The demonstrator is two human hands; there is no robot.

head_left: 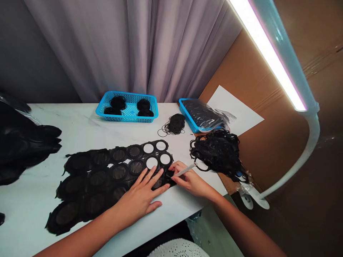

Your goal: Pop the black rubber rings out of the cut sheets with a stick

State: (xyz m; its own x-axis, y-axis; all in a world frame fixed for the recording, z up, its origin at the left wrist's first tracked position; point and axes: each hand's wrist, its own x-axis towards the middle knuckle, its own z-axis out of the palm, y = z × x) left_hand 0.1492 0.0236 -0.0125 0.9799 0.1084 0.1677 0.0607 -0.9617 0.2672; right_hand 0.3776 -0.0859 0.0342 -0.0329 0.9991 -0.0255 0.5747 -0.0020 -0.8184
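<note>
Black mesh sheet (pixel 99 178) lies flat on the white marble-look counter (pixel 80 125), right in front of the person. It is made of rows of joined round discs, with dark mesh in their middles. Near its far right end, four round holes (pixel 152 162) show the counter through them.

Left hand (pixel 139 196) rests on that end of the sheet, its grip released, with the fingers spread flat and pressing down. Right hand (pixel 191 180) sits just beside it, with its grip clenched on a slim white stick (pixel 184 170). The stick's tip points down at the sheet's edge, close to the left hand's fingertips (pixel 160 175).

Beyond the sheet, a blue plastic basket (pixel 128 119) holds coils of thin black rings. A small loose bundle of rings (pixel 175 125) lies on the counter to its right, next to a second blue basket (pixel 184 110) that holds a clear bag of black pieces (pixel 200 114). A large black tangle of strips (pixel 217 153) sits at the counter's right edge, near the right hand. A dark heap (pixel 21 142) lies at the left. Further right, a sheet of white paper (pixel 235 110) rests against cardboard (pixel 254 71) under a bright lamp (pixel 268 46).
</note>
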